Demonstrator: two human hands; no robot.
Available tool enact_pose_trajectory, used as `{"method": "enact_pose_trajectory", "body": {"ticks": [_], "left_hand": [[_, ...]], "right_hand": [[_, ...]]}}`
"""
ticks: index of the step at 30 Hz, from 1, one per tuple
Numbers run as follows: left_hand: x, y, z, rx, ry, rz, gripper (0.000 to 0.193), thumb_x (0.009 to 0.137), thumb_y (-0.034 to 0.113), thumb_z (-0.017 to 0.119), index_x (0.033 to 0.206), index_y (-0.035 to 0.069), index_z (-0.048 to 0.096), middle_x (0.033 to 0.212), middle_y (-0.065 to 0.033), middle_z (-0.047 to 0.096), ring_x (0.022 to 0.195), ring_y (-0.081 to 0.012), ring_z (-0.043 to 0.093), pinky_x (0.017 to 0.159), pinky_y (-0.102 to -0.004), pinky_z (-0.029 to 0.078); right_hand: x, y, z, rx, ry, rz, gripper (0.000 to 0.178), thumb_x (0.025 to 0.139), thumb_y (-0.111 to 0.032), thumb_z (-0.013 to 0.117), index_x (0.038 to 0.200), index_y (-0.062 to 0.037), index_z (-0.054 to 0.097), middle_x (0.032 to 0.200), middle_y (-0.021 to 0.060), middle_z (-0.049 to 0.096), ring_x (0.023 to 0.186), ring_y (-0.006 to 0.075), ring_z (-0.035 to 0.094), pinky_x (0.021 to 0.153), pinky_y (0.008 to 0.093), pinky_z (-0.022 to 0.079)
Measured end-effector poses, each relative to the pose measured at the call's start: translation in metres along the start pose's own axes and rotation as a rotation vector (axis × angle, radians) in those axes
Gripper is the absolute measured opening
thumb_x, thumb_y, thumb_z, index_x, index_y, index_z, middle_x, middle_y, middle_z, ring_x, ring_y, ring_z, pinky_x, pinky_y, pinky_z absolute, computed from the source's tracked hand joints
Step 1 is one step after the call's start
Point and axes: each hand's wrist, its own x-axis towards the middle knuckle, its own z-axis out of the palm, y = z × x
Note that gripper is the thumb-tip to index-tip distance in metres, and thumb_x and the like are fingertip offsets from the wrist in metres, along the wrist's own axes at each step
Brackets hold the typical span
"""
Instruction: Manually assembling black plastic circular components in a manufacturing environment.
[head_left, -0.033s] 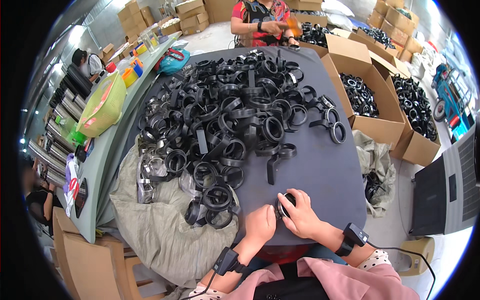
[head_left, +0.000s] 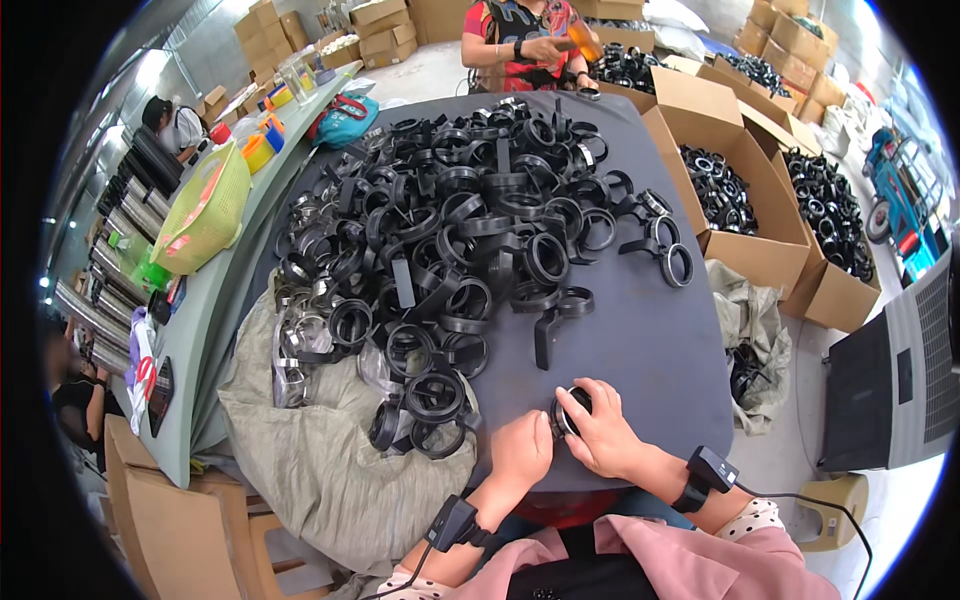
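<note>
Near the front edge of the dark table, my right hand point(head_left: 603, 430) wraps around a black ring point(head_left: 575, 408) with a bright inner edge. My left hand point(head_left: 521, 447) is closed against the ring's left side, thumb along its edge; its curled fingers are mostly hidden. Beyond my hands spreads a large heap of black rings point(head_left: 480, 220), many with flat tab-like handles. One loose ring with a tab point(head_left: 546, 335) lies just ahead of my hands. At the heap's near left, several rings rest on a pale woven sack point(head_left: 330, 440).
Cardboard boxes point(head_left: 750, 250) full of similar rings stand at the right. On the left, a narrow green table point(head_left: 190, 400) carries a yellow-green basket point(head_left: 205, 215). Across the table a co-worker point(head_left: 520, 50) holds an orange object. A large grey machine point(head_left: 890, 370) stands at the right.
The co-worker's orange object has shifted slightly. My hands and the ring stay in the same place.
</note>
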Motion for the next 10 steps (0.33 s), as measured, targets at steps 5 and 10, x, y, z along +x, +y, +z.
{"method": "enact_pose_trajectory", "body": {"ticks": [5,10], "left_hand": [[0.003,0.001,0.0,0.016,-0.025,0.029,0.025,0.094,0.016,0.049,0.073,0.004,0.056,0.067,-0.0181,0.058,0.062,-0.0412,0.058,0.054,-0.0473,0.045],[0.005,0.002,-0.003,-0.038,0.014,0.011,0.024,0.095,0.015,0.049,0.077,0.001,0.059,0.07,-0.0205,0.059,0.065,-0.0406,0.061,0.057,-0.0469,0.046]], "right_hand": [[0.009,0.002,-0.001,-0.039,-0.041,-0.007,0.073,0.077,-0.021,0.068,0.142,-0.0043,0.038,0.132,0.0275,0.035,0.122,0.0456,0.037,0.099,0.0528,0.033],[0.017,0.01,-0.004,-0.014,-0.079,-0.045,0.072,0.077,-0.022,0.068,0.141,-0.0034,0.039,0.132,0.0269,0.036,0.121,0.045,0.039,0.096,0.0527,0.035]]}}
